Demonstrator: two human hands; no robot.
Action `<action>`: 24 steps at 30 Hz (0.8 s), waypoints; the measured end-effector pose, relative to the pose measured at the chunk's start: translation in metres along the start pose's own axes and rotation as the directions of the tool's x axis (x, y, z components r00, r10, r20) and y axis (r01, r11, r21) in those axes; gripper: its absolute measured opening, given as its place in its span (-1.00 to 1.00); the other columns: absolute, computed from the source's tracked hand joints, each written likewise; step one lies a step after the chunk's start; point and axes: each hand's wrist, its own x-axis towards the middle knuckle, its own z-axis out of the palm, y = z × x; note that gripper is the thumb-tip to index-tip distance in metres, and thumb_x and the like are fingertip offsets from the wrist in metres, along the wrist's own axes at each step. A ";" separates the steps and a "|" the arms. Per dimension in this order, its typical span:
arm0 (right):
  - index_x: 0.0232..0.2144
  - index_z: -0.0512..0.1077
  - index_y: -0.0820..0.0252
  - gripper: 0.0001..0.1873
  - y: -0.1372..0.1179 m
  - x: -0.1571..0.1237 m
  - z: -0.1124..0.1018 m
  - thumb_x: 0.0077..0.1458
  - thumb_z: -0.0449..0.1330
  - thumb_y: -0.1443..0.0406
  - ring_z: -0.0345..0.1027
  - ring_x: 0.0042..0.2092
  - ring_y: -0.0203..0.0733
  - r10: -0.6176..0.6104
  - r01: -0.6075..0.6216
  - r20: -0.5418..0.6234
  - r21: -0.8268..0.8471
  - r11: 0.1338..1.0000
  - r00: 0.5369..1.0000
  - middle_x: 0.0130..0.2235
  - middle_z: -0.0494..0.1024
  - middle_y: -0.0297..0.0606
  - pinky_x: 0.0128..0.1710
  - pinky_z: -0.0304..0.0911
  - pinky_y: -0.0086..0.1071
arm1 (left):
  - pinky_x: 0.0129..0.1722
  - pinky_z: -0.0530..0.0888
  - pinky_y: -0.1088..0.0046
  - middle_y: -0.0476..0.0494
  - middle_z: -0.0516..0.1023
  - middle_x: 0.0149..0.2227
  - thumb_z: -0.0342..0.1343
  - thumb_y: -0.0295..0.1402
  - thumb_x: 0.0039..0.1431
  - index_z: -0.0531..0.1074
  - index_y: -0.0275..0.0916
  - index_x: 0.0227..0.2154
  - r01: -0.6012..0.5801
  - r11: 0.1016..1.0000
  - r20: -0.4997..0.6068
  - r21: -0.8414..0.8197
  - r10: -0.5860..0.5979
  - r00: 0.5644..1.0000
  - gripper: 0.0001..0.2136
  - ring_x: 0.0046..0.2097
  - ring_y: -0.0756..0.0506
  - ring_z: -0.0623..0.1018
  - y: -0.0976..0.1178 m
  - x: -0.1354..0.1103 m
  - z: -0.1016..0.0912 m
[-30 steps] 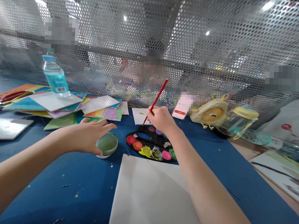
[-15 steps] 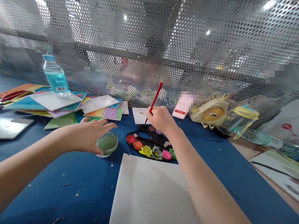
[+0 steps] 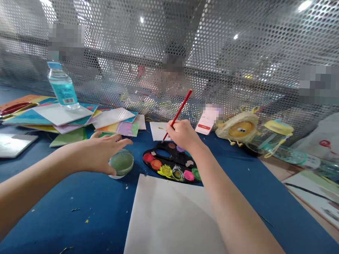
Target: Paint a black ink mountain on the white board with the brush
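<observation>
My right hand [image 3: 183, 136] grips a thin red paintbrush [image 3: 180, 110], whose tip sits just over the top edge of a black paint palette [image 3: 167, 171] with blobs of red, orange, yellow, pink and green. My left hand [image 3: 101, 154] is spread open, with the thumb at the side of a small round dish of cloudy green water [image 3: 121, 162]. I cannot tell whether the thumb touches the dish. A large sheet of white paper [image 3: 171, 220] lies flat below the palette, under my right forearm.
A blue mat [image 3: 70, 212] covers the table. A pile of painted cards [image 3: 63, 115] lies at left, with a plastic water bottle [image 3: 61, 85] on top. A yellow toy fan [image 3: 238, 130] and a glass jar [image 3: 272, 139] stand at right, before a perforated metal screen [image 3: 245, 59].
The paintbrush has swung from nearly upright to leaning right, with its tip lower by the palette. My left hand stays beside the dish.
</observation>
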 end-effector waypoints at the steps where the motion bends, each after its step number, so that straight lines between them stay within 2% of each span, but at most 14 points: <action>1: -0.49 0.39 0.31 -0.71 0.002 0.000 0.000 0.22 0.07 0.25 0.38 -0.42 -0.35 0.002 -0.002 -0.004 0.002 1.000 1.000 -0.49 0.45 -0.40 -0.31 0.34 -0.36 | 0.08 0.17 -0.13 -0.34 0.23 0.18 0.17 -0.31 -0.06 0.05 -0.18 0.17 -0.001 1.000 -0.009 0.004 0.002 1.000 -0.31 0.15 -0.37 0.29 0.001 0.000 0.000; 6: -0.48 0.39 0.31 -0.71 0.009 0.001 0.000 0.21 0.08 0.24 0.37 -0.42 -0.35 0.014 -0.014 -0.015 0.001 1.000 1.000 -0.47 0.45 -0.39 -0.33 0.33 -0.37 | 0.09 0.17 -0.10 -0.29 0.28 0.11 0.21 -0.27 -0.09 0.07 -0.15 0.16 -0.031 0.998 -0.049 0.050 0.034 0.998 -0.29 0.14 -0.35 0.28 0.006 -0.003 0.002; 11: -0.52 0.38 0.30 -0.70 0.008 0.000 -0.002 0.20 0.09 0.24 0.37 -0.42 -0.35 -0.001 0.001 0.002 0.010 1.000 1.000 -0.50 0.44 -0.40 -0.33 0.32 -0.37 | 0.09 0.21 -0.04 -0.29 0.25 0.12 0.27 -0.26 -0.16 0.09 -0.11 0.16 -0.122 0.985 -0.104 0.120 0.135 0.985 -0.23 0.14 -0.39 0.26 0.021 -0.009 0.004; 15: -0.56 0.36 0.29 -0.67 0.007 0.000 -0.004 0.20 0.08 0.24 0.36 -0.43 -0.34 -0.005 0.005 0.003 0.033 0.999 1.000 -0.54 0.42 -0.42 -0.32 0.30 -0.37 | 0.09 0.25 0.05 -0.22 0.28 0.12 0.28 -0.30 -0.15 0.10 -0.06 0.16 -0.230 0.970 -0.086 0.083 0.237 0.968 -0.24 0.12 -0.34 0.30 0.041 -0.019 -0.001; 19: -0.59 0.34 0.29 -0.66 0.008 0.000 -0.005 0.19 0.10 0.24 0.33 -0.45 -0.35 0.002 -0.001 -0.008 0.074 0.997 1.000 -0.55 0.40 -0.43 -0.34 0.28 -0.38 | 0.06 0.30 0.18 -0.14 0.31 0.11 0.28 -0.33 -0.13 0.20 -0.07 0.09 -0.340 0.939 -0.102 0.060 0.344 0.933 -0.34 0.12 -0.28 0.31 0.055 -0.032 -0.001; 22: -0.63 0.31 0.28 -0.63 0.008 -0.001 -0.006 0.18 0.10 0.23 0.29 -0.48 -0.36 0.007 -0.006 -0.008 0.137 0.991 1.000 -0.59 0.35 -0.46 -0.37 0.25 -0.40 | 0.02 0.35 0.25 -0.14 0.32 0.11 0.30 -0.33 -0.14 0.16 -0.04 0.12 -0.379 0.925 -0.080 0.030 0.380 0.922 -0.29 0.13 -0.26 0.31 0.061 -0.040 0.003; 24: -0.65 0.28 0.27 -0.62 0.008 -0.001 -0.007 0.17 0.12 0.23 0.26 -0.51 -0.38 0.022 -0.021 -0.005 0.196 0.980 1.000 -0.62 0.30 -0.48 -0.39 0.24 -0.41 | 0.03 0.36 0.22 -0.16 0.29 0.14 0.33 -0.31 -0.17 0.16 -0.03 0.12 -0.407 0.913 -0.044 0.028 0.408 0.912 -0.27 0.14 -0.27 0.30 0.067 -0.043 0.003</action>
